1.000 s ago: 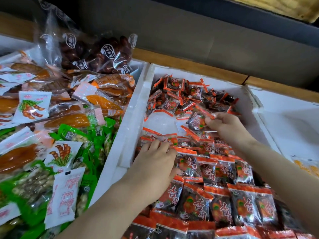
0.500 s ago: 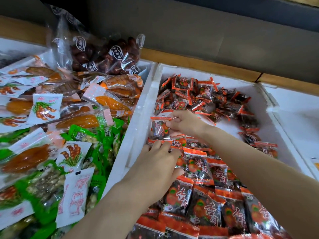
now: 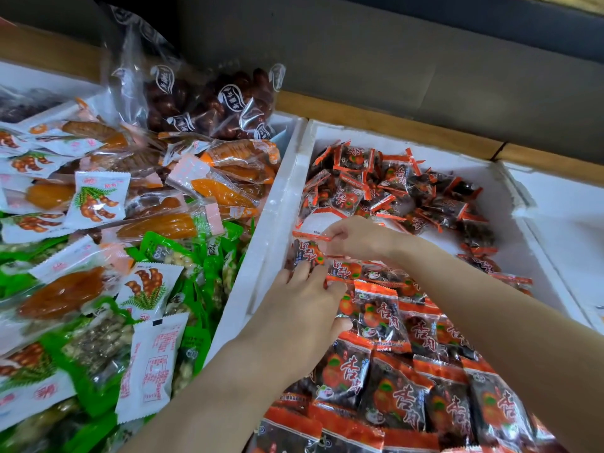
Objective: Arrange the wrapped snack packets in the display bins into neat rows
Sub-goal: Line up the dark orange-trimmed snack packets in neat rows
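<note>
Held packet (image 3: 307,253) is being pinched by the right hand (image 3: 356,238). Thumb and curled fingertips are gripping its orange sealed edge on the far side. It is being held low in the middle bin (image 3: 277,230), just beside the left foam wall and about midway along it, at the leading edge of the neat rows (image 3: 392,371) (overlapping, labels up, filling the near half).

The left hand (image 3: 304,308) is being laid flat on the row-end packets. Its fingers are straight and pressed together, the tips are touching the held packet's near edge, and the thumb is lying against a neighbouring packet.

The loose pile (image 3: 408,191) is sitting heaped towards the far wall. Open room:
- A small bare floor patch (image 3: 312,223) is showing just beyond the held packet.
- A wider bare strip (image 3: 526,243) is running along the right wall, with a few stray packets (image 3: 483,259) lying in it.

The right forearm is crossing over the rows, so the middle of them is being hidden.

The left bin (image 3: 98,256) is heaped with mixed packets, the green ones touching the shared wall. A date bag (image 3: 212,103) is lying at its far end. The right bin (image 3: 562,230) is being cut off by the frame edge.
</note>
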The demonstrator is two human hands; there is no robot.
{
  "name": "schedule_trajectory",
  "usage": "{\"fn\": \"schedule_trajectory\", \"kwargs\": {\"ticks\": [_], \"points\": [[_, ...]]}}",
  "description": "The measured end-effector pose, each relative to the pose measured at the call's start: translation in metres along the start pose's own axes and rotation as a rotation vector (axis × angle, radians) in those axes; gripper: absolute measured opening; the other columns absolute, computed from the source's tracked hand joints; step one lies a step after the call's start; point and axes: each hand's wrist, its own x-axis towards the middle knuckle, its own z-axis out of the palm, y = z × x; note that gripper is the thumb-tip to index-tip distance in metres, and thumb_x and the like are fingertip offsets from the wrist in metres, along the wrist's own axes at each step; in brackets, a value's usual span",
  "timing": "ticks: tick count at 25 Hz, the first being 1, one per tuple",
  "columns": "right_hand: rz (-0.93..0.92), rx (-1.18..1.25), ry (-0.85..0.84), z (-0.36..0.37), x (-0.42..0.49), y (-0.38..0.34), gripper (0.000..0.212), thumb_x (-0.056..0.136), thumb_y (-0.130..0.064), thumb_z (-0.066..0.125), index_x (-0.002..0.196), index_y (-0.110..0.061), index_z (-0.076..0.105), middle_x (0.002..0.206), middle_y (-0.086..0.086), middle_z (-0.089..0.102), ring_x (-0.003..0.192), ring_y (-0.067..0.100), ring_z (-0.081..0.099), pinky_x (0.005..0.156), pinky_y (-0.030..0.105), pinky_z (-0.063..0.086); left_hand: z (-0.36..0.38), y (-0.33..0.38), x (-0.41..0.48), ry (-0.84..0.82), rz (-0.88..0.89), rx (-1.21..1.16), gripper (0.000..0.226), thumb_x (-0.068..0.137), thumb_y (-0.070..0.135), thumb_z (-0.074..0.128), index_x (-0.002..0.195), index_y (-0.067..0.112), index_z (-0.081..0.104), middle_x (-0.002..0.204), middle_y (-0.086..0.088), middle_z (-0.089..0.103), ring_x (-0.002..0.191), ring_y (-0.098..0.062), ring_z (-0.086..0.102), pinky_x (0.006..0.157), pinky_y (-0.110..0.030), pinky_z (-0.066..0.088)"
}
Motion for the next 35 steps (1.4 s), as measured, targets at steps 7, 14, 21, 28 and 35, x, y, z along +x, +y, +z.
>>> {"fn": "schedule_trajectory", "kwargs": {"ticks": [7, 14, 21, 28, 35], "points": [[-0.133, 0.04, 0.224, 0.015, 0.006, 0.008, 0.014, 0.088, -0.018, 0.063, 0.1, -0.01, 0.066, 0.089, 0.0, 0.062, 0.067, 0.005, 0.053, 0.06, 0.013, 0.044, -0.006, 0.002, 0.002, -0.015, 0.001, -0.017, 0.048, 0.1, 0.046, 0.035, 0.141, 0.022, 0.037, 0.135, -0.001, 0.04, 0.129, -0.021, 0.028, 0.107, -0.035, 0.026], [-0.078, -0.172, 0.505, -0.031, -0.022, 0.072, 0.034, 0.095, -0.022, 0.052, 0.128, -0.014, 0.047, 0.124, 0.008, 0.052, 0.111, 0.022, 0.051, 0.092, 0.031, 0.042, -0.009, 0.001, 0.041, 0.268, 0.156, -0.057, 0.035, 0.088, 0.036, 0.037, 0.098, 0.018, 0.065, 0.095, 0.0, 0.062, 0.092, -0.024, 0.06, 0.077, -0.042, 0.052], [0.074, -0.349, 0.421, -0.059, -0.011, 0.13, 0.051, 0.095, -0.024, 0.053, 0.141, -0.02, 0.031, 0.14, 0.01, 0.04, 0.127, 0.028, 0.038, 0.104, 0.035, 0.032, 0.012, -0.031, 0.168, 0.151, -0.06, -0.082, 0.048, 0.096, 0.027, 0.05, 0.142, 0.02, 0.037, 0.145, -0.003, 0.037, 0.131, -0.026, 0.036, 0.106, -0.04, 0.032], [0.131, 0.223, 0.507, -0.06, 0.058, 0.113, 0.038, 0.09, -0.024, 0.058, 0.122, -0.007, 0.048, 0.105, 0.012, 0.059, 0.087, 0.027, 0.057, 0.063, 0.028, 0.046, 0.029, -0.042, 0.215, 0.243, -0.264, -0.286, 0.067, 0.086, 0.027, 0.068, 0.14, 0.012, 0.032, 0.133, -0.014, 0.05, 0.126, -0.032, 0.043, 0.103, -0.04, 0.037], [0.241, 0.495, 0.719, -0.06, 0.08, 0.107, 0.019, 0.079, -0.016, 0.073, 0.098, -0.012, 0.072, 0.094, 0.012, 0.071, 0.091, 0.029, 0.066, 0.09, 0.038, 0.052, 0.026, -0.045, 0.214, 0.14, -0.236, -0.377, 0.03, 0.074, 0.02, 0.08, 0.091, 0.011, 0.057, 0.104, -0.011, 0.062, 0.095, -0.027, 0.06, 0.071, -0.029, 0.043]]}}
